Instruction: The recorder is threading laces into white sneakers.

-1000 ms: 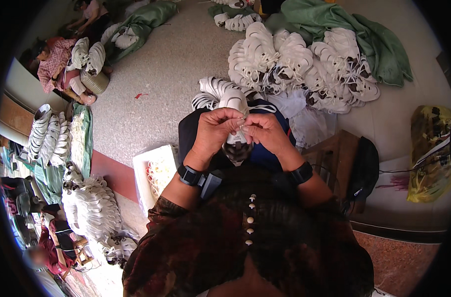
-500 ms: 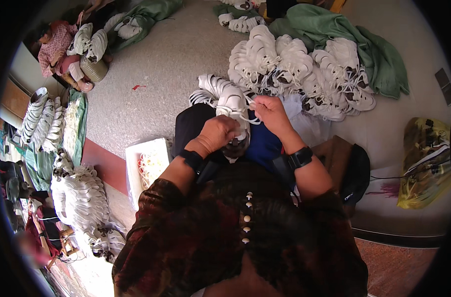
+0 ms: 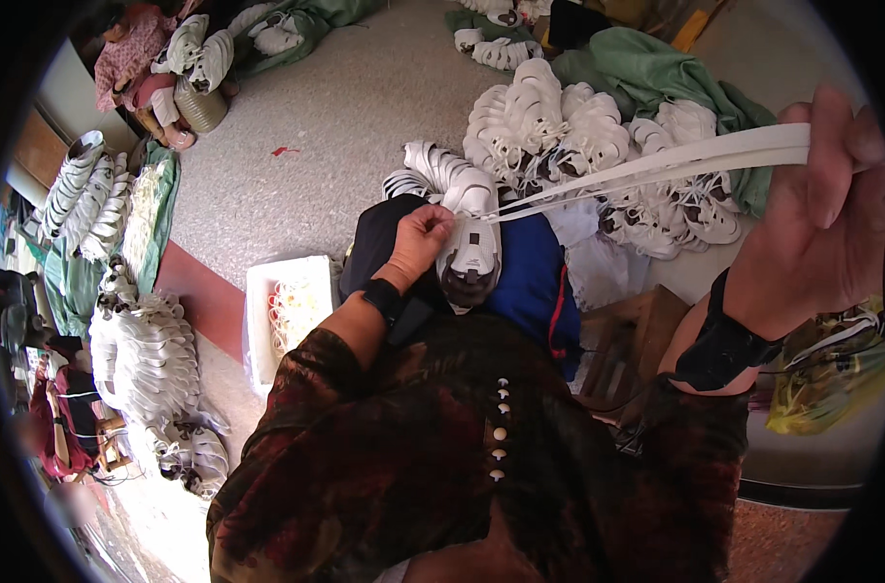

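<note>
A white shoe upper [image 3: 473,251] with a dark toe lies on my lap, toe toward me, at the near end of a row of nested white uppers [image 3: 452,173]. My right hand [image 3: 831,185], raised far out to the right, is closed around white shoelaces [image 3: 656,166]. The laces run taut from that hand down to the upper. At the upper's left side my left hand [image 3: 423,233] is closed in a pinch; what its fingertips hold is too small to make out.
A white box [image 3: 252,316] of thin loops stands left of my lap. Piles of white uppers lie ahead right [image 3: 515,121] and at left [image 3: 146,360]. Green sacks [image 3: 646,68] lie behind the right pile. A wooden stool [image 3: 627,340] and yellow bag [image 3: 831,384] are at right. Another person [image 3: 136,58] sits far left.
My right hand has swung far out to the right and up, drawing the laces out taut. My left hand has shifted slightly left and up, uncovering the upper's toe.
</note>
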Tool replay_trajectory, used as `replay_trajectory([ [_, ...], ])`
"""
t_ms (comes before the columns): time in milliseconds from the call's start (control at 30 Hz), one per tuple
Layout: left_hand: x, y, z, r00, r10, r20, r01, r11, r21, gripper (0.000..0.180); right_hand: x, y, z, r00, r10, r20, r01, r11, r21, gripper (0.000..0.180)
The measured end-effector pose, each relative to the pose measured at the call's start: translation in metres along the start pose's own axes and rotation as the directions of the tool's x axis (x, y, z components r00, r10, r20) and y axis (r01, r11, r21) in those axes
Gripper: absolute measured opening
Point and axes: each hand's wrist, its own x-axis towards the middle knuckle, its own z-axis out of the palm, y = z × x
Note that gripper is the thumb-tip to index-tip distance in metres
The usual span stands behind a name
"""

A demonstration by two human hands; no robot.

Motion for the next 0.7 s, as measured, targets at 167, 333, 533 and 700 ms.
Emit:
replay_trajectory([
  [167,0.018,0.013,0.014,0.982,0.189,-0.002,-0.182,0.948,0.262,0.024,0.017,-0.001,-0.023,0.985,0.023,0.173,-0.039,0.996,0.084,0.014],
  [333,0.018,0.064,0.045,0.748,0.561,0.354,-0.663,0.643,0.382,0.019,0.031,0.019,-0.003,0.944,0.036,0.328,-0.089,0.985,0.146,0.016],
  [533,0.003,0.035,0.042,0.713,0.151,0.685,-0.559,0.712,0.425,0.028,-0.029,0.056,-0.015,0.634,0.609,0.476,-0.283,0.756,-0.59,0.018],
  [700,0.005,0.007,0.04,0.64,0.34,0.689,-0.633,0.741,0.223,0.035,-0.192,0.15,-0.1,0.54,0.827,-0.156,-0.66,0.301,-0.688,0.018],
])
